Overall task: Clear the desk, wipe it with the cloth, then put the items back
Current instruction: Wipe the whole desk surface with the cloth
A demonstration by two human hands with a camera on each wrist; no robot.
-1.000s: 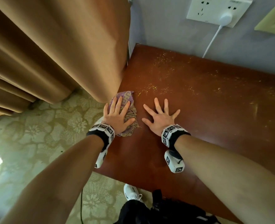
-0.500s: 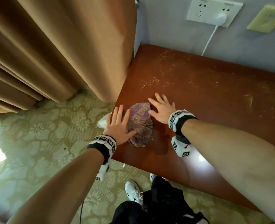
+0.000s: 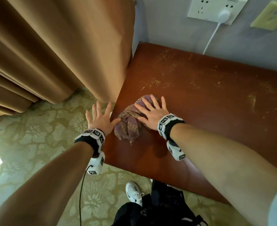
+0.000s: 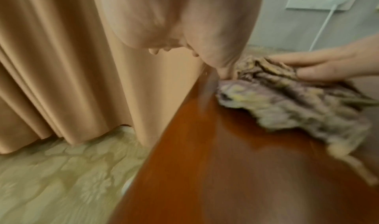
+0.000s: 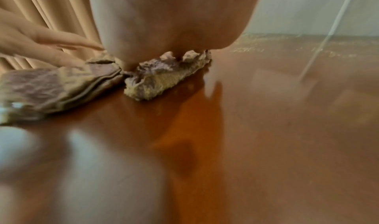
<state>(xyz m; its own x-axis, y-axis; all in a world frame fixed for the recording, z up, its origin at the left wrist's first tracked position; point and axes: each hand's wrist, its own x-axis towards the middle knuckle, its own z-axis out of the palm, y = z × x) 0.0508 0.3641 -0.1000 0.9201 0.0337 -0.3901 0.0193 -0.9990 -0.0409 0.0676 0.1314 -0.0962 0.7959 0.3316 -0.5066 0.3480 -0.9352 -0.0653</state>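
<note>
We press our right hand (image 3: 152, 115), fingers spread flat, onto the crumpled purple-and-tan patterned cloth (image 3: 128, 126) near the left edge of the glossy reddish-brown wooden worktop (image 3: 207, 111). Our left hand (image 3: 100, 118) hovers off that edge, fingers wide, thumb touching the cloth. Best to sweep with an even flat palm toward the gold specks (image 3: 152, 83) at the back left corner. The cloth's woven pattern isn't readable; no other writing legible.

Crumpled purple-and-tan cloth (image 3: 128, 123) lies near the reddish-brown desk's (image 3: 207, 101) left edge.
</note>
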